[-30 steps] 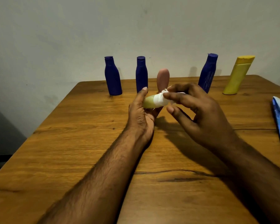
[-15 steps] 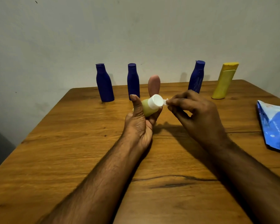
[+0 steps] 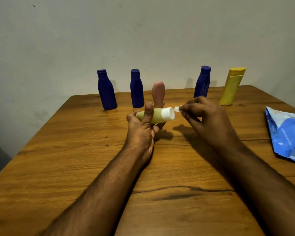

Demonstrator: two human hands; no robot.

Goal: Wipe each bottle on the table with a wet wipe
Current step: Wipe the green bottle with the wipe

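Only the head view here, looking down over a brown wooden bench (image 3: 61, 167) pushed against a plain pale wall (image 3: 143, 31).

A small pale green plastic bottle with a white cap (image 3: 157, 114) is held sideways above the bench by the left hand (image 3: 142, 133). The thumb is laid across the top of the bottle body and the fingers (image 3: 157, 128) are curled underneath, so it's properly gripped, cap end pointed to the right.

A small scrunched bit of white wet wipe (image 3: 177, 109) is pinched at the fingertips of the right hand (image 3: 206, 120), whose fingers are curled in around it. The wipe is sat just beside the cap's rim; whether it's actually touching can't be told from this angle.

Along the far edge of the bench a row of bottles is lined up upright: a dark blue plastic bottle on the far left (image 3: 106, 90), a second dark blue bottle next to it (image 3: 136, 88), a rounded peach-pink bottle (image 3: 158, 92) partly hidden behind the held bottle, a third dark blue bottle (image 3: 203, 81) right of centre, and a yellow flat-topped bottle (image 3: 232, 86) that looks tilted to the right.

A blue and white soft wipes pack (image 3: 287, 133) is lying flat at the right edge, well apart from both hands.
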